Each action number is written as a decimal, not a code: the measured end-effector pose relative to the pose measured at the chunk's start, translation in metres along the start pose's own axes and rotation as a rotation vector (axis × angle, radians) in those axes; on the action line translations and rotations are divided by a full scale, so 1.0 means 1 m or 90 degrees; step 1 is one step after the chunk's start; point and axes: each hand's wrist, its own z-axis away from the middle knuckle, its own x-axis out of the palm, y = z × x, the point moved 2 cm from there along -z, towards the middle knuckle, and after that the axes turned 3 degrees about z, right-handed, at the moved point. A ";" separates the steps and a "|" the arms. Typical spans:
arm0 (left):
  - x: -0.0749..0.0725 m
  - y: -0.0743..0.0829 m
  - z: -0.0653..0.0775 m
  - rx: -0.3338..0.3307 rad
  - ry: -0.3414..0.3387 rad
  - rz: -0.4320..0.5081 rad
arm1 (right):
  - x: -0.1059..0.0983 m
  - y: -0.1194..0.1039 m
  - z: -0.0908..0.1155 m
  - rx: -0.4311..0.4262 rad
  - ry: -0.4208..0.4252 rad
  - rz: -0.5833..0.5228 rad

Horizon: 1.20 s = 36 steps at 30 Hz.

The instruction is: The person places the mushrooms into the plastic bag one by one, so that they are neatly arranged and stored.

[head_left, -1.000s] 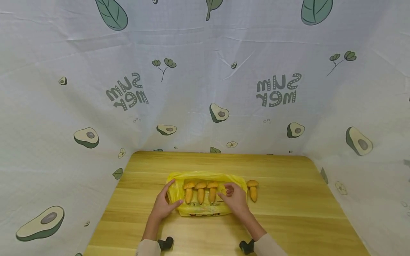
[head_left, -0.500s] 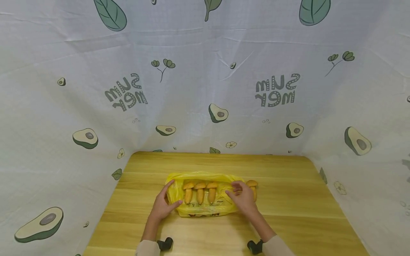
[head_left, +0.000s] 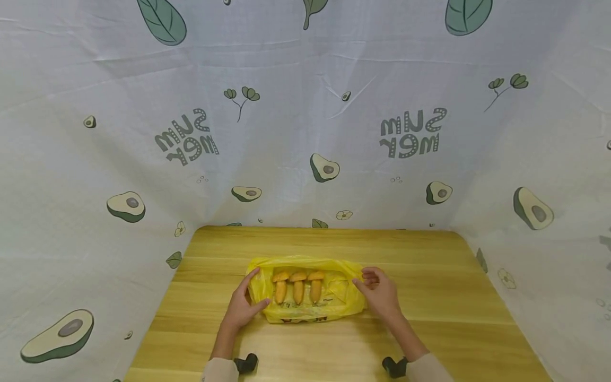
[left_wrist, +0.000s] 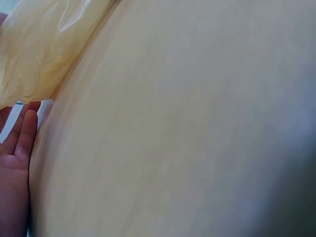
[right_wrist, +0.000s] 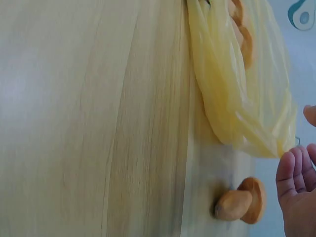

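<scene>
A yellow plastic bag lies across the table, its mouth spread so three orange-brown mushrooms show inside, side by side. At the bag's left end is my left hand, thumb and forefinger spread apart along its edge. My right hand is at the bag's right end, thumb and fingers apart, holding nothing that I can see. One more mushroom lies on the table outside the bag in the right wrist view; in the head view my right hand hides it.
The wooden table extends around the bag on all sides. Behind it and at both sides hangs a white cloth printed with avocados and leaves. Dark wrist-worn devices sit by both sleeves.
My right hand has moved rightward from over the bag to its right end, covering the loose mushroom in the head view. One mushroom fewer shows outside it there; my left hand stays put.
</scene>
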 end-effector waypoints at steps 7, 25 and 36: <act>0.000 0.001 0.000 0.006 0.000 -0.002 | -0.017 0.013 -0.004 0.014 0.012 0.024; 0.001 -0.001 -0.002 -0.008 0.016 -0.014 | -0.039 0.064 0.003 0.021 0.069 0.067; 0.000 -0.001 0.000 -0.009 0.015 -0.013 | -0.034 0.068 0.000 0.023 0.013 0.092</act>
